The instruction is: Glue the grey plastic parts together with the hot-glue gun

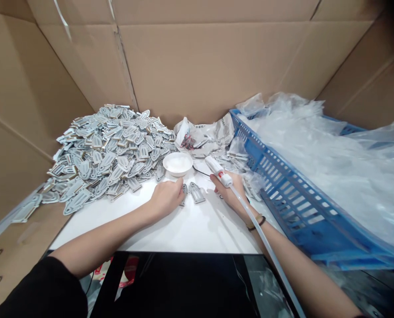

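Observation:
My left hand [166,196] rests on the white table [190,225], fingers curled over a grey shield-shaped part [184,194]. A second grey part [196,192] lies flat just right of it. My right hand [229,192] is wrapped round a white dispenser tube [218,171] with a red band, its tip lifted toward the bowl. A clear hose [266,245] runs from the tube back along my right forearm. A small white bowl [177,164] stands just beyond both hands.
A big heap of grey parts [107,150] covers the table's left back. A blue plastic crate [283,190] lined with clear plastic sheeting [323,145] stands on the right. Crumpled bags [203,134] lie behind the bowl. Cardboard walls [197,57] enclose the table.

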`<control>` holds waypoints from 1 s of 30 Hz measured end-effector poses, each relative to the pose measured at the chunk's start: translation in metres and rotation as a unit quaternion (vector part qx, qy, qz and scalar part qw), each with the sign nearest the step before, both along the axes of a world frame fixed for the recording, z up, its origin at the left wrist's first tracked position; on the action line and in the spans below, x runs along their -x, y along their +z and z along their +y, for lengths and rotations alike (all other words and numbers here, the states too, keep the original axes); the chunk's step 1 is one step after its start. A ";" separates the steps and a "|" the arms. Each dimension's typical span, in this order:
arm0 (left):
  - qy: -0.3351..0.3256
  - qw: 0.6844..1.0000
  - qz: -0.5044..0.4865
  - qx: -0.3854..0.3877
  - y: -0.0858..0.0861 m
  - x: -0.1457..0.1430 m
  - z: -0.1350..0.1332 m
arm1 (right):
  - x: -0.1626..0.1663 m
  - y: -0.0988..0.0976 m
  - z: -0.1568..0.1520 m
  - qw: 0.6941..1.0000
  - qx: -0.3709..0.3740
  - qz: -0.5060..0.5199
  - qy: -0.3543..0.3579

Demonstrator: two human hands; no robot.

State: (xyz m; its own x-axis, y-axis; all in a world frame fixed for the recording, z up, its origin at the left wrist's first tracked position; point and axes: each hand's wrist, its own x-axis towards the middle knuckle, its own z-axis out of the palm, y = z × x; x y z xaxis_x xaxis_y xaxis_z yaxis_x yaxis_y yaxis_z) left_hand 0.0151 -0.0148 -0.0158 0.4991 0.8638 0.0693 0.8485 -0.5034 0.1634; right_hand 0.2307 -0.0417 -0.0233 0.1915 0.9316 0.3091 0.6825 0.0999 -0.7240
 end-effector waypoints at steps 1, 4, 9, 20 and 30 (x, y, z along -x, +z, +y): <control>0.003 1.000 0.011 0.002 -0.001 0.000 0.001 | 0.000 0.000 0.000 1.000 -0.001 -0.001 0.001; 0.015 1.000 0.000 0.012 -0.002 0.001 0.004 | -0.001 0.001 0.000 1.000 -0.004 -0.001 0.003; -0.020 0.998 -0.051 0.033 0.004 0.004 0.008 | -0.002 0.001 0.000 1.000 -0.007 -0.009 0.012; -0.045 0.966 -0.183 0.174 -0.008 0.007 0.014 | 0.001 0.002 -0.002 0.999 -0.007 -0.026 0.041; -0.044 0.980 -0.192 0.022 0.041 0.001 0.055 | -0.004 0.001 0.001 0.999 -0.036 -0.009 0.008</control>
State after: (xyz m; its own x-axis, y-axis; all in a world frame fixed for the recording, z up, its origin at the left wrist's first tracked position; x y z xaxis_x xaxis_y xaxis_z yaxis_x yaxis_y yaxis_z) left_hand 0.0141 0.0406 0.0253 0.5170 0.8245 0.2300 0.6731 -0.5575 0.4860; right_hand 0.2350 -0.0410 -0.0222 0.1701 0.9094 0.3795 0.6934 0.1632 -0.7019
